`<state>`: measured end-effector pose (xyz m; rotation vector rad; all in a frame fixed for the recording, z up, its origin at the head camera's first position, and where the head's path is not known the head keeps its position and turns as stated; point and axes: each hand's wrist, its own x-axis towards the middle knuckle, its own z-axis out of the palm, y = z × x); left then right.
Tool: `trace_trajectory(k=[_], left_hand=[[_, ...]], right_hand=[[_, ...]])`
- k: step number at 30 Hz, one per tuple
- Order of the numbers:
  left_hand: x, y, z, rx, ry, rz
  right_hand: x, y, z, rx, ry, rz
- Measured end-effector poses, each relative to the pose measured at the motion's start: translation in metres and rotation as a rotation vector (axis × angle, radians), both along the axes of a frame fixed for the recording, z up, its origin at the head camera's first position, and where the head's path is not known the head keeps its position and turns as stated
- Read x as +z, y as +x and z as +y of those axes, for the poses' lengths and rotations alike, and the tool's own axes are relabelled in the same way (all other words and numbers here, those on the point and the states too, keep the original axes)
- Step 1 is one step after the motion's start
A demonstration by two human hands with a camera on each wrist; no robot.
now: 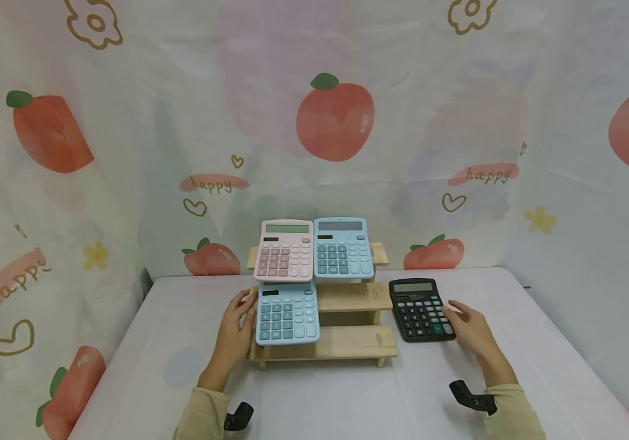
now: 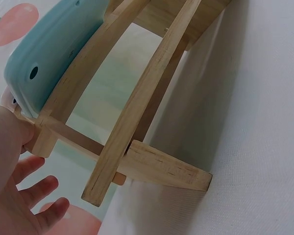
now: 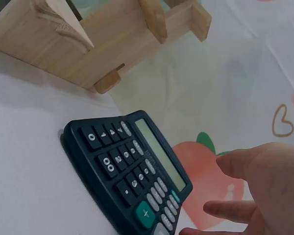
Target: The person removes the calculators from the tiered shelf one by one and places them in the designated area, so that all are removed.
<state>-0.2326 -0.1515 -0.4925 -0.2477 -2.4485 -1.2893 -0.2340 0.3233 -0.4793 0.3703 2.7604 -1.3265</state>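
Head view: black calc point(image 1: 415, 311) lies keys up on the white table point(image 1: 342, 400), just right of the wooden stand point(image 1: 355, 345). R hand point(image 1: 470, 333) is at its right edge, fingers extended, no grip on it yet as far as I can judge. L hand point(image 1: 233, 330) is at the stand's left side, next to the lower blue calc point(image 1: 288, 315). Pink calc point(image 1: 285, 252) and upper blue calc point(image 1: 343, 252) sit side by side up top (bases nearly level, so careful w/ bumps).

L wrist view: fingers spread and loosely bent, holding nothing I can see; the thumb side is right by a shelf end, contact unclear. For steadying, light pressure on the frame is prob. best, clear of the calcs; too much could tip or slide it.

R wrist view: fingers fairly straight and apart, a visible gap to the black calc. To pick up well, I'd get fingertips under the edge, thumb on the rim, off the keys & display. Lift level, then clear the stand's side before turning, b/c a corner could knock the wood.
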Motion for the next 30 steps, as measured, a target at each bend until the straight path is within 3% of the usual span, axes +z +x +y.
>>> trace_trajectory(k=[13, 23, 30], left_hand=[[0.001, 0.002, 0.000, 0.010, -0.009, 0.014], [-0.001, 0.000, 0.000, 0.008, -0.010, 0.018], [-0.003, -0.001, -0.001, -0.002, 0.005, -0.004]], right_hand=[[0.025, 0.010, -0.022, 0.046, -0.001, 0.088], [0.039, 0.021, -0.045, 0.120, -0.009, 0.309], [0.044, 0.025, -0.059, 0.154, 0.002, 0.384]])
